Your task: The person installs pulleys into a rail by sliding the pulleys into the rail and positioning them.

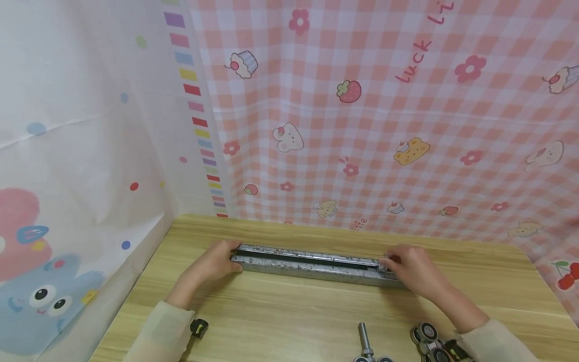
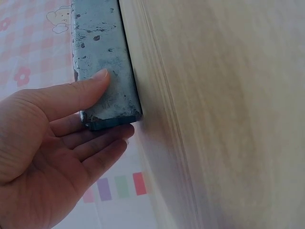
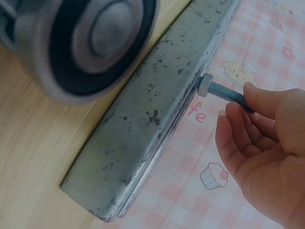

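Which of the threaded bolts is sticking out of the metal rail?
The bolt pinched by the right hand, its nut close to the rail. The other visible bolt is apart from the rail, near the head view's bottom edge.

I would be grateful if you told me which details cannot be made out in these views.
- The bolt's inner end: right wrist view, hidden inside the rail.
- The near wheel's finer detail: right wrist view, blurred, its top cut off by the edge.
- The lower parts of the two rollers: head view, cut off by the bottom edge.
- The rail's far end: left wrist view, cut off by the top edge.
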`<state>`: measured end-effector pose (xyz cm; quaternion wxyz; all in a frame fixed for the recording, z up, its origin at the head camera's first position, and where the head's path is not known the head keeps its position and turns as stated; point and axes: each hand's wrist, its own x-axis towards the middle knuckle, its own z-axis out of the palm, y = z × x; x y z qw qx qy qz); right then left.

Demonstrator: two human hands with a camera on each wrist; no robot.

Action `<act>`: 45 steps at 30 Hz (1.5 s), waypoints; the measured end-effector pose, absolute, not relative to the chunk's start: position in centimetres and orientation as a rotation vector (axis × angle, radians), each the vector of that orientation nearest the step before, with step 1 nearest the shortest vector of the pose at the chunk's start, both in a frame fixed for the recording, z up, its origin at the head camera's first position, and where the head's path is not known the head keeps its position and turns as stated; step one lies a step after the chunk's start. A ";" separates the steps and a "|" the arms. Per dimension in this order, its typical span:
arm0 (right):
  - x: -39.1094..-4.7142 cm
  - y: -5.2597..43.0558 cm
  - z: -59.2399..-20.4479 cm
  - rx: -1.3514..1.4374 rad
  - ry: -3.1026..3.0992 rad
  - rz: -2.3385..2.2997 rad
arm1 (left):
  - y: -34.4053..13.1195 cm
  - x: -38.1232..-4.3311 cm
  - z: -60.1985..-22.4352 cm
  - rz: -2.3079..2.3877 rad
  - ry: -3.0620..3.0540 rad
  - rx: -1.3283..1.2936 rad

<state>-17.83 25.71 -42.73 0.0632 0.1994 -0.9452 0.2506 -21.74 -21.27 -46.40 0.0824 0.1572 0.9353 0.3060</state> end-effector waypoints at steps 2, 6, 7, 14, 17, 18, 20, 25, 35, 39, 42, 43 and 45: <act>-17.9 25.5 -42.7 0.610 -2.857 0.758 | -21.3 -21.7 -46.3 0.921 2.791 0.466; -18.1 25.0 -42.6 0.637 -2.858 0.775 | -21.3 -21.7 -46.4 0.928 2.788 0.463; -18.1 25.0 -42.6 0.642 -2.863 0.773 | -21.3 -21.7 -46.4 0.930 2.787 0.462; -18.2 24.2 -42.6 0.659 -2.871 0.786 | -21.3 -21.8 -46.5 0.930 2.786 0.445; -18.2 23.8 -42.5 0.671 -2.880 0.798 | -21.3 -21.8 -46.6 0.929 2.785 0.448; -18.2 23.7 -42.5 0.672 -2.884 0.800 | -21.3 -21.8 -46.6 0.929 2.785 0.448; -18.3 23.5 -42.5 0.677 -2.889 0.798 | -21.3 -21.8 -46.6 0.929 2.786 0.451; -18.5 23.0 -42.5 0.718 -2.884 0.797 | -21.3 -21.8 -46.6 0.934 2.786 0.455; -18.8 22.0 -42.7 0.761 -2.858 0.786 | -21.2 -21.8 -46.6 0.928 2.782 0.460; -18.9 21.6 -42.7 0.765 -2.842 0.780 | -21.2 -21.7 -46.6 0.932 2.783 0.466; -18.9 21.3 -42.7 0.771 -2.837 0.775 | -21.3 -21.7 -46.6 0.930 2.790 0.474; -18.9 21.1 -42.7 0.774 -2.835 0.778 | -21.3 -21.8 -46.6 0.929 2.792 0.475; -19.0 20.9 -42.7 0.776 -2.835 0.785 | -21.3 -21.8 -46.6 0.930 2.795 0.477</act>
